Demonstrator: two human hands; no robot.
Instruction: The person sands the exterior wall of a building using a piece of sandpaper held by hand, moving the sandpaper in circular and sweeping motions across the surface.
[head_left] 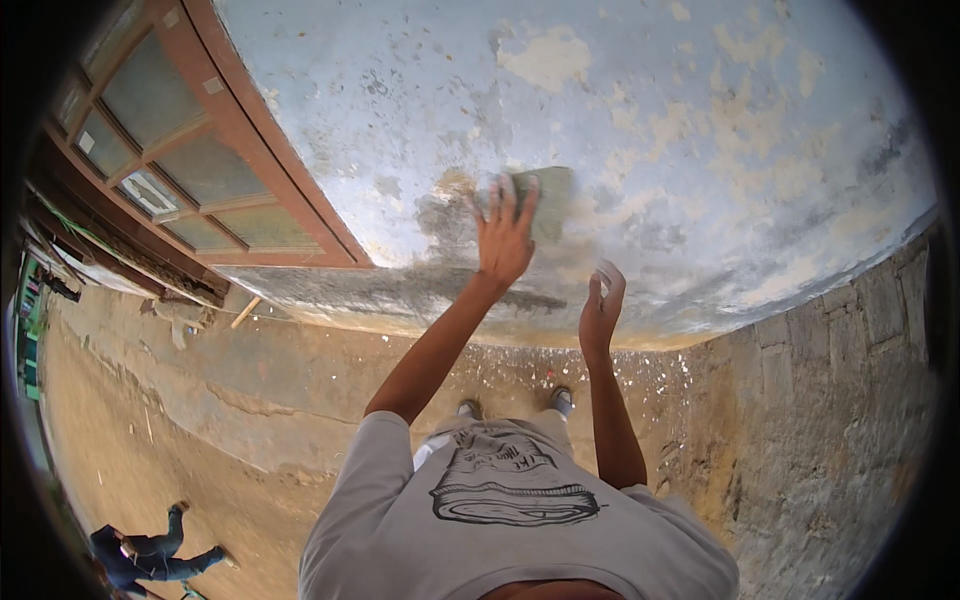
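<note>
My left hand [507, 236] holds a greenish-grey sheet of sandpaper [553, 201] against the worn wall [400, 110]. Its fingers are spread and slightly blurred, and the sheet sticks out past them to the right. Under and around the sheet, the pale blue paint is patchy, with beige and dark grey marks. Lower and to the right, my right hand [603, 308] is raised close to the wall. It is open with loosely bent fingers, a gap shows beside the thumb, and nothing is visible in it.
A brown-framed window [200, 150] is set in the wall at upper left. Pale paint flakes [640, 385] litter the ground around my feet. A rough grey block wall [830, 400] stands on the right. Another person [150, 555] in dark clothes is at the lower left.
</note>
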